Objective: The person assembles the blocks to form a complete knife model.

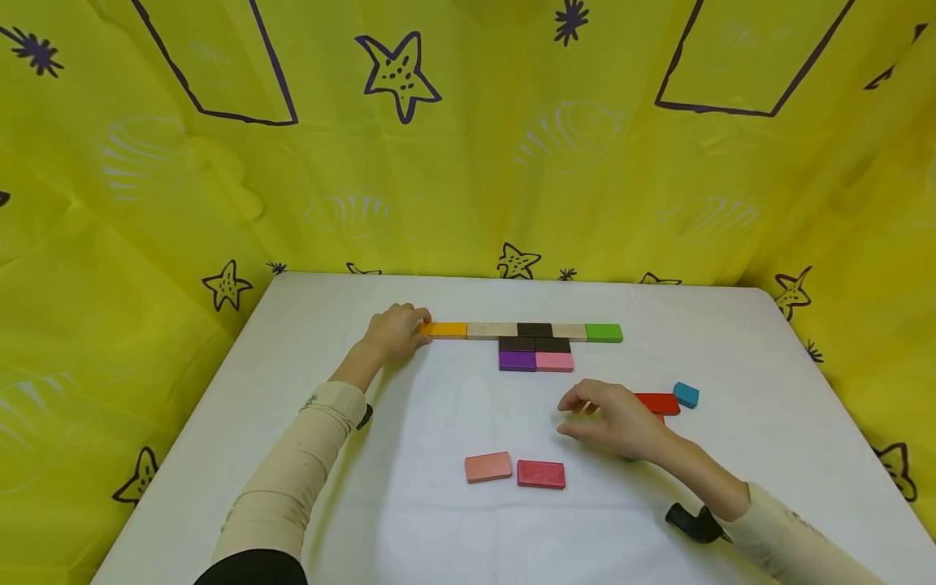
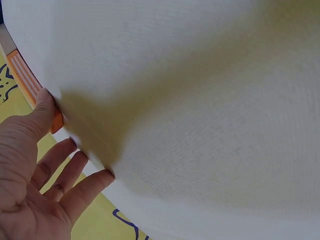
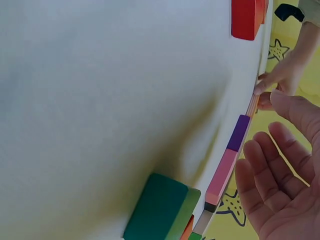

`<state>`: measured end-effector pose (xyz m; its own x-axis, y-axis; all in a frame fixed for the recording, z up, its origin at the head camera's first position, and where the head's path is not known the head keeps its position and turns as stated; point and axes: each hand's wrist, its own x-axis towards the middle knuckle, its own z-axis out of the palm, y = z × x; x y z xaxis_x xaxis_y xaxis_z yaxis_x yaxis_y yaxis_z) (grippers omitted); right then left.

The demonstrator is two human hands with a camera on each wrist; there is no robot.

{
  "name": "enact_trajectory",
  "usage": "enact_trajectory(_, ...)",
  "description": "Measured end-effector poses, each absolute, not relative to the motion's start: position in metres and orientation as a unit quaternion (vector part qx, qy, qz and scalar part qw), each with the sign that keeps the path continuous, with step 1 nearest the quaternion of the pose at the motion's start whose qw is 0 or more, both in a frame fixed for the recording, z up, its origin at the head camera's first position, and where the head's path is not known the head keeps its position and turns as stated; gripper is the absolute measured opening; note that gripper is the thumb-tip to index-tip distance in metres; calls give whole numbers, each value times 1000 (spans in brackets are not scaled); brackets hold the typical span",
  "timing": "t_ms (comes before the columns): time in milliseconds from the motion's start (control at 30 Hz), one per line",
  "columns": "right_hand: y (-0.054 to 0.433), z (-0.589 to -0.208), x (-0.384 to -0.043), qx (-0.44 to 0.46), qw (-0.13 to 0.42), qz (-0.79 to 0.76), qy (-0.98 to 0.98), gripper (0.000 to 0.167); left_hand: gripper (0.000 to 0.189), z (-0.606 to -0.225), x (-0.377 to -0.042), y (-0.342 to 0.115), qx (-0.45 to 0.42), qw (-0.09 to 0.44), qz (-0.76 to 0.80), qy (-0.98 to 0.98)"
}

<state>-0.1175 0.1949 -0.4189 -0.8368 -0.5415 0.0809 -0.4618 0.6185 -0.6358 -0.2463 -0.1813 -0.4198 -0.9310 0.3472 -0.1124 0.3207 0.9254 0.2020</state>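
Note:
A row of flat blocks lies at the back of the white table: an orange block (image 1: 446, 330) at its left end, then beige, dark brown, beige and a green block (image 1: 604, 333). Two dark brown blocks touch its front side, with a purple block (image 1: 517, 361) and a pink block (image 1: 554, 362) before them. My left hand (image 1: 397, 331) pinches the orange block's left end; in the left wrist view the thumb presses its near side. Over the table, to the right of the purple and pink pair, my right hand (image 1: 613, 418) hovers, its fingers loosely bent around nothing.
Nearer me lie a salmon block (image 1: 488, 467) and a pinkish-red block (image 1: 541, 474). Partly behind the right hand are a red block (image 1: 660, 403) and a blue block (image 1: 686, 395). A teal block (image 3: 156, 207) shows in the right wrist view. Yellow cloth (image 1: 468, 162) hangs behind the table.

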Motion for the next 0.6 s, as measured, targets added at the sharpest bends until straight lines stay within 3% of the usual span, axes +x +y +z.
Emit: enact_trajectory(600,196,-424,-87,-325,148,-351,865,30,32,-419,-245,-180,170,72,93,978)
